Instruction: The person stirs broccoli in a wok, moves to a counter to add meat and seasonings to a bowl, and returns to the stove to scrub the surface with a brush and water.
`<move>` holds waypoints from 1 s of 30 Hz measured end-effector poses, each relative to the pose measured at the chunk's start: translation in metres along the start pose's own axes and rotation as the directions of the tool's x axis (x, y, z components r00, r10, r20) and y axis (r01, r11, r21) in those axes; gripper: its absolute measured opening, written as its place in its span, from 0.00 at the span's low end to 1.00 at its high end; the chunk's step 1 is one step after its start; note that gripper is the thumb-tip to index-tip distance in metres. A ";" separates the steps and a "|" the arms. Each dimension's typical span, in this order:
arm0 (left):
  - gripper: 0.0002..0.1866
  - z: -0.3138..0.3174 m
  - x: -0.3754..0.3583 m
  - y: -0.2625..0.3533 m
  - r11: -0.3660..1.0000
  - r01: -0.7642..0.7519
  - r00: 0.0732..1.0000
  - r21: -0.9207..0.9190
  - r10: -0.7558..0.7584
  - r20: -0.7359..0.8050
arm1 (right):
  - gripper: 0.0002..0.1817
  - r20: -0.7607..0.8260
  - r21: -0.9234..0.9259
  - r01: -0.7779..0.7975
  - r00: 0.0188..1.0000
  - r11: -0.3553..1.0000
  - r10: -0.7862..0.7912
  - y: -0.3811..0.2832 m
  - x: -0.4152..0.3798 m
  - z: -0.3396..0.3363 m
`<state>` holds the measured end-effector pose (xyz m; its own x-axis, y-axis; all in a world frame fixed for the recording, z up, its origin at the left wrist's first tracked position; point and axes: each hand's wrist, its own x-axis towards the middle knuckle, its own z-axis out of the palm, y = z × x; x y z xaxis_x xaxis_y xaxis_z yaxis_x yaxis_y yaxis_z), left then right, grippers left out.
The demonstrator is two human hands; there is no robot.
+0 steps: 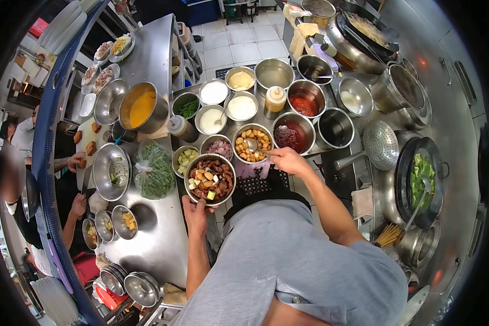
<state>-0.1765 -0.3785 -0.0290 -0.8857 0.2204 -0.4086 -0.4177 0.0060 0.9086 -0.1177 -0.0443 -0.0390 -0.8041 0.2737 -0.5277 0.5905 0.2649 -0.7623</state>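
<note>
My left hand grips a steel bowl from below and the left. Dark meat pieces fill it, with tan garlic-like cloves and pale green chunks on top. My right hand is closed around the handle of a metal spoon. The spoon's head rests among golden-brown cloves, which look like garlic, in a round steel container. Just left of that stand a container of chopped red onion and one of cut pale green vegetable. A dark red sauce sits to the right.
Sauce pots and squeeze bottles crowd the area ahead. At right, a wok holds greens and a ladle, near a perforated skimmer. On the left counter are bagged greens and bowls. A co-worker's hand holds a knife beyond.
</note>
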 end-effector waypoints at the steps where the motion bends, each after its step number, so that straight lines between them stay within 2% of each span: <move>1: 0.09 0.002 -0.001 0.001 1.000 0.001 1.000 0.002 -0.001 -0.003 | 0.20 0.044 0.102 -0.063 0.997 0.993 0.059 0.002 -0.003 -0.005; 2: 0.09 0.004 0.000 0.001 1.000 0.000 1.000 0.000 0.000 -0.002 | 0.20 0.031 0.068 -0.012 0.999 0.998 0.010 0.014 0.002 -0.003; 5: 0.09 0.006 0.000 0.001 1.000 0.006 1.000 0.000 -0.006 0.008 | 0.18 -0.091 -0.191 0.236 0.962 0.953 -0.257 0.022 0.022 0.012; 6: 0.09 0.007 0.001 0.001 1.000 0.009 1.000 0.001 -0.009 0.011 | 0.16 -0.058 -0.121 0.200 0.976 0.972 -0.208 0.012 0.014 0.009; 7: 0.09 0.007 0.002 0.002 1.000 0.011 1.000 0.003 -0.011 0.011 | 0.16 -0.010 0.041 0.130 0.992 0.991 -0.129 0.013 0.013 0.008; 9: 0.09 0.007 0.002 0.003 1.000 0.012 1.000 0.004 -0.012 0.009 | 0.16 0.125 0.340 -0.051 0.992 0.939 0.009 0.020 0.009 0.001; 15: 0.09 0.008 0.002 0.004 1.000 -0.006 1.000 -0.004 0.006 0.026 | 0.14 0.108 0.502 -0.145 0.989 0.853 0.105 0.019 0.001 0.002; 18: 0.09 0.009 0.002 0.004 1.000 -0.013 0.999 0.009 0.012 0.031 | 0.15 0.058 0.439 -0.095 0.995 0.893 0.077 0.018 -0.010 -0.006; 21: 0.09 0.008 0.003 0.003 1.000 -0.008 0.999 0.012 0.007 0.039 | 0.16 -0.047 0.282 -0.019 0.998 0.959 0.034 0.015 -0.018 -0.011; 24: 0.09 0.010 0.003 0.003 1.000 -0.001 0.999 0.020 0.000 0.049 | 0.18 -0.039 0.211 -0.020 0.999 0.977 0.029 0.007 -0.025 -0.018; 27: 0.09 0.013 0.004 0.006 1.000 0.006 0.998 0.029 -0.008 0.055 | 0.18 -0.068 0.212 0.009 0.998 0.977 0.006 0.014 -0.022 -0.017; 30: 0.09 0.016 0.003 0.007 1.000 -0.001 0.998 0.023 -0.001 0.064 | 0.17 -0.015 0.279 -0.083 0.996 0.957 0.091 0.022 -0.020 -0.016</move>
<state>-0.1791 -0.3623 -0.0226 -0.8706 0.2825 -0.4029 -0.4123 0.0283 0.9106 -0.0881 -0.0294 -0.0392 -0.7460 0.3101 -0.5893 0.6127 -0.0269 -0.7898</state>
